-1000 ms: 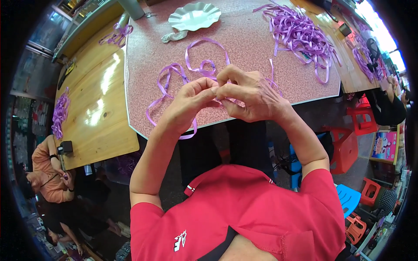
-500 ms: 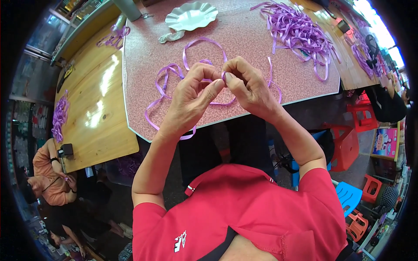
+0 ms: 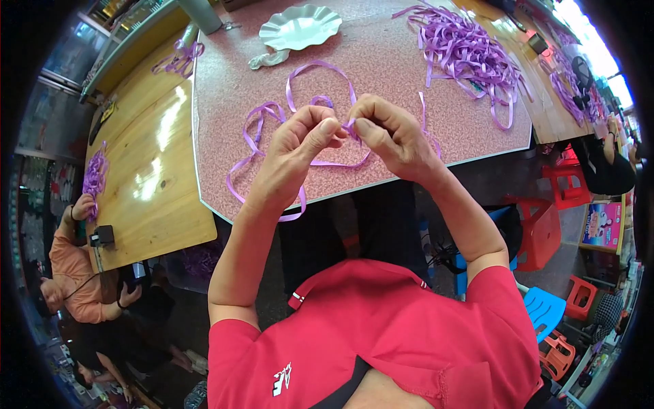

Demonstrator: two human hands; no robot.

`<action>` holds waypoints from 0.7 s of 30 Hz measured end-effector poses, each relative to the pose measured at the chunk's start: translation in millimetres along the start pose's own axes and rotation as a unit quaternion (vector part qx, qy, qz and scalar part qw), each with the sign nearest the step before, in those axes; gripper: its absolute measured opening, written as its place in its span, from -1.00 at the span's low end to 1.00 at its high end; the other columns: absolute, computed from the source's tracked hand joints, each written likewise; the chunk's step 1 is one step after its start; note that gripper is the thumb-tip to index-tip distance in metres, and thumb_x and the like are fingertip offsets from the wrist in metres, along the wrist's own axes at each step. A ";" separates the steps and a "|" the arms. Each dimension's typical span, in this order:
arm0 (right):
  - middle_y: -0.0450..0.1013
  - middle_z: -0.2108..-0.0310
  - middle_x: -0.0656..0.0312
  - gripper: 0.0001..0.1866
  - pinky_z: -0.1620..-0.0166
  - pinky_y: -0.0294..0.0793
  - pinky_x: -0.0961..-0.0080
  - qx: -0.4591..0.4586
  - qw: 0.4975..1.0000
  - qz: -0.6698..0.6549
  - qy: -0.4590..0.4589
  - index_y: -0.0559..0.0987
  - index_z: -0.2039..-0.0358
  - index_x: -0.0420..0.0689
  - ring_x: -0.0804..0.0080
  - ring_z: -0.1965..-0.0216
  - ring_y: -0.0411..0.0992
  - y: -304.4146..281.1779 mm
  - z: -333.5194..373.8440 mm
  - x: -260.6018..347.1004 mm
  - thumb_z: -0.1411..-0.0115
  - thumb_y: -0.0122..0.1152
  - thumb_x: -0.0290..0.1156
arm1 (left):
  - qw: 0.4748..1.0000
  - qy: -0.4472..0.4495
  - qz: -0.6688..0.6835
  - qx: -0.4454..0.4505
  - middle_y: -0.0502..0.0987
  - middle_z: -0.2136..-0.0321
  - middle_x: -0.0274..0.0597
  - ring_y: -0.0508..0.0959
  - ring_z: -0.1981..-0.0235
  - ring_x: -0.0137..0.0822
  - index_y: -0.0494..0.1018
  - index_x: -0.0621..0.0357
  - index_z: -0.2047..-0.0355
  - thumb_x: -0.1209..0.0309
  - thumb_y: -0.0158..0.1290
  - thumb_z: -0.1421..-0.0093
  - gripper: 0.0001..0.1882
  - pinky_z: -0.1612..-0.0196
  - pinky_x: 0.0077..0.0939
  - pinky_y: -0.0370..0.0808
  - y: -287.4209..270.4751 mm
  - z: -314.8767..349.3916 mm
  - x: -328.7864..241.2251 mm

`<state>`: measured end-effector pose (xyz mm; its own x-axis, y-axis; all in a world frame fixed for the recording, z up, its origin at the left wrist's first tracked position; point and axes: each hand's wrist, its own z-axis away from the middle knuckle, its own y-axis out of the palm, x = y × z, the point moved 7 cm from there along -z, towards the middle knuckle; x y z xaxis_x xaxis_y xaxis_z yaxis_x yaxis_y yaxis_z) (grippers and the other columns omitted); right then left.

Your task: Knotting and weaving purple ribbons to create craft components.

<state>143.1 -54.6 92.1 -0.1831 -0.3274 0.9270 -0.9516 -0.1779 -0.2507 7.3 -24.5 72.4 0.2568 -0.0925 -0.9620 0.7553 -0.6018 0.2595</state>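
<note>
Above the near part of the pink speckled table mat, my two hands meet over a thin purple ribbon. My left hand pinches the ribbon between thumb and fingertips. My right hand is closed on it too, thumb pressed against the bent forefinger. A short bit of ribbon shows between the fingertips; whether it is knotted there I cannot tell. The rest lies in loose loops on the mat, left of and beyond my hands, with one strand to the right. One loop hangs over the front edge.
A large tangled pile of purple ribbons covers the far right. At the back stand a white scalloped dish and a crumpled clear plastic piece. A wooden table adjoins on the left, where a co-worker reaches for another ribbon bundle.
My fingertips have drawn slightly apart and a bit of ribbon now shows between them. The co-worker at left has raised one hand to the ribbon bundle on the wooden table.
</note>
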 end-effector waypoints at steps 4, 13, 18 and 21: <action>0.29 0.42 0.41 -0.84 0.32 0.22 0.70 -0.061 0.998 -0.026 0.002 0.44 0.30 -0.20 0.72 0.38 0.19 -4.3 -0.8 -7.8 -0.35 -0.03 -0.38 | 0.999 0.028 -0.037 -0.025 0.43 0.23 -0.33 0.44 0.15 -0.50 0.37 0.17 0.16 0.33 -0.03 -0.36 -0.83 0.00 -0.53 0.39 0.5 3.8 6.2; 0.27 0.45 0.49 -0.87 0.39 0.18 0.76 -0.145 0.988 -0.042 0.018 0.46 0.26 -0.18 0.80 0.42 0.17 -2.5 1.2 -13.1 -0.35 0.03 -0.39 | 0.950 0.185 -0.225 -0.109 0.49 0.30 -0.22 0.50 0.22 -0.37 0.42 0.24 0.23 0.38 0.22 -0.15 -0.73 0.10 -0.43 0.41 16.5 7.9 -1.4; 0.27 0.45 0.50 -0.87 0.41 0.17 0.80 -0.163 0.985 -0.047 0.019 0.45 0.24 -0.18 0.83 0.43 0.18 -3.2 3.8 -15.2 -0.35 0.04 -0.39 | 0.939 0.205 -0.235 -0.143 0.51 0.33 -0.19 0.52 0.26 -0.34 0.43 0.25 0.24 0.41 0.22 -0.14 -0.75 0.13 -0.43 0.43 15.6 8.0 -4.7; 0.28 0.44 0.50 -0.87 0.41 0.18 0.81 -0.173 0.983 -0.062 0.022 0.45 0.24 -0.18 0.83 0.44 0.18 -3.2 4.4 -17.9 -0.35 0.04 -0.39 | 0.921 0.236 -0.272 -0.150 0.52 0.36 -0.17 0.53 0.29 -0.34 0.43 0.26 0.24 0.44 0.21 -0.14 -0.77 0.14 -0.44 0.43 19.2 8.1 -9.2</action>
<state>150.5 -52.3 75.0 -0.0632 -0.2809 0.9577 -0.9930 0.1138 -0.0321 14.6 -41.6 85.5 -0.0281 0.5558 -0.8308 0.9640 -0.2047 -0.1696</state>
